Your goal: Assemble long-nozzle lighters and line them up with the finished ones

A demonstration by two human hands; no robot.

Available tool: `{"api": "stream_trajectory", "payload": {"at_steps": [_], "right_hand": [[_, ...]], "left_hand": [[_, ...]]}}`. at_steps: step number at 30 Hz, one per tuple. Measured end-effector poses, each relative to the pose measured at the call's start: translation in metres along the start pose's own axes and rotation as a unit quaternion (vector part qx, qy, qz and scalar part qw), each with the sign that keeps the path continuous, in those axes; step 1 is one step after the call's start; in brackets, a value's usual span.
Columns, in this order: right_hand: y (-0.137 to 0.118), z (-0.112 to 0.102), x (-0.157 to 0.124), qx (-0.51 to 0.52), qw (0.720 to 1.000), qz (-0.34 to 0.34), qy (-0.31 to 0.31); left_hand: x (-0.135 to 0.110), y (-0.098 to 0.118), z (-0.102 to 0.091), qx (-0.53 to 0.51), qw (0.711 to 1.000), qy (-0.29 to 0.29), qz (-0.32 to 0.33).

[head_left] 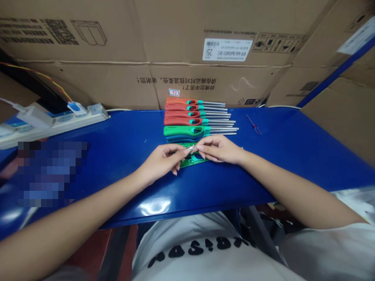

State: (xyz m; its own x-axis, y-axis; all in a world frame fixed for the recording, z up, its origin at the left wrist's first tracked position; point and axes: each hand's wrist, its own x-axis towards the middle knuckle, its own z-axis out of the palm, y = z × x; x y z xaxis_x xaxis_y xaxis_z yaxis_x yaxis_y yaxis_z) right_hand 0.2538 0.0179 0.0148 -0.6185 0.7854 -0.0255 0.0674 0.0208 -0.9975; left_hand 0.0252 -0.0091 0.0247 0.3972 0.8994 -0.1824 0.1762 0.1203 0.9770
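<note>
My left hand [168, 156] and my right hand [218, 149] meet over the middle of the blue table. Between their fingertips is a small shiny metal piece [191, 148], too small to name further; both hands pinch it. Just beneath them lies an opened green lighter casing [187, 162], partly covered by my fingers. Beyond my hands several long-nosed gas lighters lie in a row, metal tubes to the right: red ones [183, 114], a green one [178, 130] and a blue one [183, 139] under it.
A small screwdriver [254, 125] lies to the right of the lighters. On the left sits a white power strip [63, 124] with plugs and cables. Large cardboard [117, 82] stands along the back edge. A blurred-out object [52, 171] is at the left.
</note>
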Motion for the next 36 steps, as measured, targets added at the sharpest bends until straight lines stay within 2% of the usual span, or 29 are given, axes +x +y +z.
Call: {"api": "stream_trajectory", "payload": {"at_steps": [7, 20, 36], "right_hand": [[0.0048, -0.0038, 0.0003, 0.002, 1.000, -0.005, -0.008], [-0.0010, -0.0035, -0.0012, -0.004, 1.000, -0.014, -0.023], [0.0038, -0.0025, -0.0008, -0.042, 0.999, -0.029, -0.018]], "left_hand": [[-0.0002, 0.0002, -0.0008, 0.011, 1.000, -0.001, -0.004], [-0.0001, -0.0003, -0.0016, 0.020, 1.000, -0.016, 0.004], [-0.0014, 0.0013, -0.0016, 0.032, 0.999, -0.022, -0.003]]}}
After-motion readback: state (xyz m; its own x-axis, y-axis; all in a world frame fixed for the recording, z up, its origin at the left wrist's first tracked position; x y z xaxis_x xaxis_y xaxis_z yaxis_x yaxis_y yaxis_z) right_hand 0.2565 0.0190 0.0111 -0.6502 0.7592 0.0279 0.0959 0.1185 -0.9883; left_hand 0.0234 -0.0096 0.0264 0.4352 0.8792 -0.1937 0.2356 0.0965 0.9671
